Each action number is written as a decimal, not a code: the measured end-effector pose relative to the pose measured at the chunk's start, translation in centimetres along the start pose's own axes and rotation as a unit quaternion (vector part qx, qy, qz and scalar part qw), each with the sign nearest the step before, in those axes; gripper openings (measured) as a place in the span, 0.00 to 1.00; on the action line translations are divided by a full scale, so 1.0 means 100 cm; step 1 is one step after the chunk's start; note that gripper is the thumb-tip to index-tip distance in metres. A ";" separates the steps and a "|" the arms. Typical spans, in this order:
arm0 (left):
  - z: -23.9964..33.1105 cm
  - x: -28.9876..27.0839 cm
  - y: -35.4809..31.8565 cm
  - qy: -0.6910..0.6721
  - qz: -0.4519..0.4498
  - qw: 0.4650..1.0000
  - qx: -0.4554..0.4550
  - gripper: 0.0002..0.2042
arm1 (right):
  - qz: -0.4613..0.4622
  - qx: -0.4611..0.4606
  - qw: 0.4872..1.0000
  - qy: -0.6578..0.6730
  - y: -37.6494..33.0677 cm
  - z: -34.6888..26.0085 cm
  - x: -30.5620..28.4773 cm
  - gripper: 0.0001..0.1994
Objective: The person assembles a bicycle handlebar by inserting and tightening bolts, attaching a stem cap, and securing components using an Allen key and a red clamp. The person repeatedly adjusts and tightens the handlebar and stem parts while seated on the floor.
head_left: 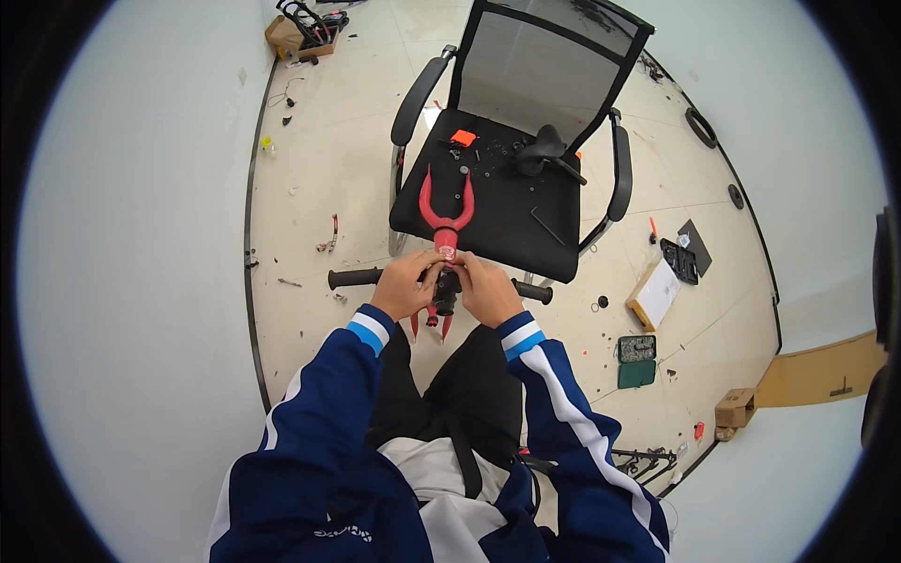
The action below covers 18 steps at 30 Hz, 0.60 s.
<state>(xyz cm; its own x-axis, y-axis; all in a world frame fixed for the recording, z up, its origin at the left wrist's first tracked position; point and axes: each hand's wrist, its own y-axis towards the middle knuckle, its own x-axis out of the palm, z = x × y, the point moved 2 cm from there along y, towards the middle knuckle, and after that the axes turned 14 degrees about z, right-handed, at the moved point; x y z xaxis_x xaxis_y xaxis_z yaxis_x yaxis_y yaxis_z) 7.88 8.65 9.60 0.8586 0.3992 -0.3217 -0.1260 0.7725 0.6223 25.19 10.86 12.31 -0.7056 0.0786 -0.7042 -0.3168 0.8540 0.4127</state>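
Chair, black with a mesh back, is standing directly before the person, its armrests flanking the seat. On that seat, a black saddle is lying toward the back right, an orange piece is lying toward the back left, and a hex key is lying near the front right, with small loose hardware also showing. On the pale floor to the right, a green case and a tyre are lying well apart from the work. The red fork is extending forward from the hands, its two curved prongs reaching over the seat and its neck bearing a pale marking. A black handlebar is passing beneath the hands. The left hand and right hand are pinching the neck's near end, fingers clamped from both sides.
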 end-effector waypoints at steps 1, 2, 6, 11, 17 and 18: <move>0.000 -0.001 0.001 -0.011 -0.013 1.000 -0.018 0.08 | 0.019 -0.008 1.000 -0.012 -0.005 0.000 0.002 0.06; 0.000 0.000 0.002 -0.019 -0.009 1.000 -0.013 0.08 | 0.039 -0.017 0.999 -0.025 -0.011 0.000 0.005 0.06; -0.002 0.000 0.004 -0.041 -0.003 0.999 -0.012 0.08 | 0.083 -0.001 0.995 -0.062 -0.018 -0.001 0.016 0.05; -0.007 0.001 0.006 -0.035 -0.002 0.999 -0.018 0.07 | 0.253 0.090 0.960 0.079 0.009 -0.030 -0.009 0.03; -0.004 -0.013 0.006 -0.014 -0.064 0.995 -0.080 0.09 | 0.067 0.015 0.992 0.109 0.004 -0.033 -0.041 0.04; -0.001 -0.015 0.006 -0.027 -0.047 0.996 -0.070 0.10 | 0.072 -0.005 0.993 0.089 -0.010 -0.017 -0.030 0.04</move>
<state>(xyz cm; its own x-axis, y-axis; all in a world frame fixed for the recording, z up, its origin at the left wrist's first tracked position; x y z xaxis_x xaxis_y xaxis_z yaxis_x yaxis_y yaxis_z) 6.47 8.58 10.33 0.8946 0.2975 -0.3335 -0.1084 0.8684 0.4838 26.51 8.90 14.99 -0.8445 0.1066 -0.5249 -0.2101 0.8355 0.5077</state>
